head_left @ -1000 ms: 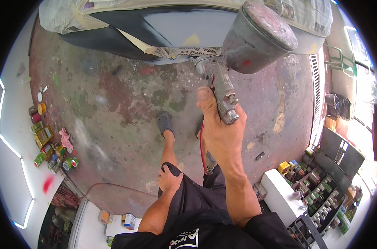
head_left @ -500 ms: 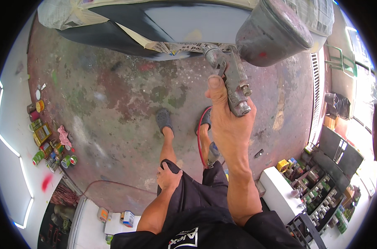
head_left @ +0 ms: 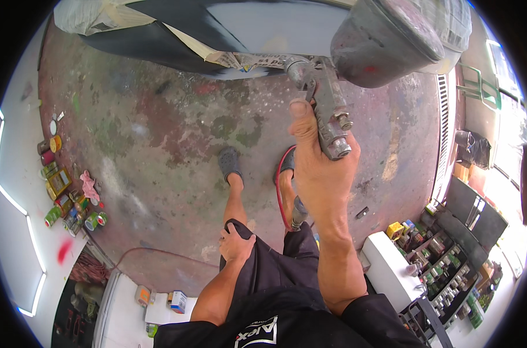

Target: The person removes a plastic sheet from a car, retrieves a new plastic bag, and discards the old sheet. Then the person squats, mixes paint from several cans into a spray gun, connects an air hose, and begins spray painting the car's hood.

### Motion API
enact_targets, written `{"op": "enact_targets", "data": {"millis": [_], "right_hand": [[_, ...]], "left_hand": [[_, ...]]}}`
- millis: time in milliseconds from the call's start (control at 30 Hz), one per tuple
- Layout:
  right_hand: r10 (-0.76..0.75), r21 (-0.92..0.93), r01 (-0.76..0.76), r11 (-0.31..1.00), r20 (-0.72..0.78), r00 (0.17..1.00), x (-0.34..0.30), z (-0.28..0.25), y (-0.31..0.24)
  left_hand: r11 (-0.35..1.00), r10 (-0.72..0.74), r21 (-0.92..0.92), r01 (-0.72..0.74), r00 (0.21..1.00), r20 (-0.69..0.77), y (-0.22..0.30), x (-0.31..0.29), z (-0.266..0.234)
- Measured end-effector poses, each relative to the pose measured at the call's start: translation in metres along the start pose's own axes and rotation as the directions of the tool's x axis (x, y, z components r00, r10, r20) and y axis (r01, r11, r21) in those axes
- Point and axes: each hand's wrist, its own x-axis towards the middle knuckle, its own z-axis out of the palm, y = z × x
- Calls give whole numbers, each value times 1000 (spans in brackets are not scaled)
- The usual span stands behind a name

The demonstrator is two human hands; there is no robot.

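My right hand (head_left: 324, 168) is wrapped round the handle of a worn metal spray gun (head_left: 327, 104), thumb on the near left side. A large paint-smeared grey cup (head_left: 379, 49) is on top of the gun, tilted to the right. Whether the trigger is pulled cannot be made out. Ahead is a bumper-like car panel (head_left: 278, 26) with black and light grey areas, edged with masking paper (head_left: 217, 56). My left hand (head_left: 236, 243) is closed over the knee of my dark shorts (head_left: 269, 255), gripping the cloth.
A red air hose (head_left: 281, 197) runs by my right foot. Paint cans (head_left: 57, 182) and a pink rag (head_left: 89, 187) lie along the left wall. At the lower right are a white cabinet (head_left: 391, 272) and shelves of small containers (head_left: 443, 272). A green metal frame (head_left: 481, 87) stands far right.
The spray gun and its cup have shifted slightly up and to the right in view. The car panel sits a little higher in the picture. My left hand stays on the knee.
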Motion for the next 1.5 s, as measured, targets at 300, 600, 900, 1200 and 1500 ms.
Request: {"op": "enact_targets", "data": {"millis": [300, 600, 900, 1200, 1500], "right_hand": [[85, 92, -89, 992, 42, 995, -10, 0, 1], [65, 57, -63, 996, -43, 997, -1, -16, 2], [92, 14, -91, 996, -110, 990, -4, -21, 11], [6, 19, -5, 1000, -36, 999, -14, -5, 18], [69, 106, -80, 991, 107, 992, -25, 12, 1]], "left_hand": [[1000, -2, 11, 2, 1000, -3, 0, 0, 1], [1000, 4, 2, -4, 1000, -4, 0, 0, 1], [1000, -13, -5, 13, 999, 42, 4, -3, -7], [1000, 8, 16, -7, 1000, -22, 1, -2, 0], [1000, -2, 3, 2, 1000, 4, 2, -3, -1]]}}
